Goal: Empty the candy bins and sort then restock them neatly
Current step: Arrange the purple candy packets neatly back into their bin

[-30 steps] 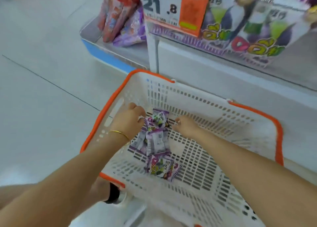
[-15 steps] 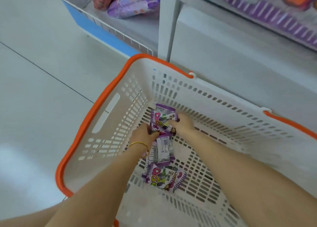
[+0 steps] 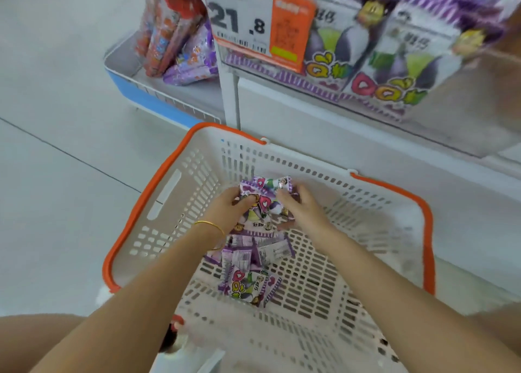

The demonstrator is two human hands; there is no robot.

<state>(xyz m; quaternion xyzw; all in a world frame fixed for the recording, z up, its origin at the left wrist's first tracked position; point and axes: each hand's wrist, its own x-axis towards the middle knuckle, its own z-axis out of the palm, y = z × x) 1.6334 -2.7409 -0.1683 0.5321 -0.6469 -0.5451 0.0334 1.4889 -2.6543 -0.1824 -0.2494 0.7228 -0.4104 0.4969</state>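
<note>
A white slotted basket [image 3: 180, 203] with an orange rim stands on the floor below the shelf. Inside it lie several purple candy packets [image 3: 248, 285]. My left hand [image 3: 228, 206], with a gold bangle on its wrist, and my right hand [image 3: 298, 206] both grip a bunch of purple candy packets [image 3: 265, 195], lifted a little above the basket's floor. More purple packets of the same candy [image 3: 389, 70] stand upright on the shelf above.
An orange and white price sign [image 3: 253, 25] reading 21.8 hangs on the shelf front. To the left, a low blue-edged shelf [image 3: 146, 99] holds red and purple bags [image 3: 172, 28]. Pale floor tiles [image 3: 56, 147] lie to the left of the basket.
Both hands have closed round a bunch of packets and raised it from the pile. The view has tilted up, bringing the shelf and price sign back into sight.
</note>
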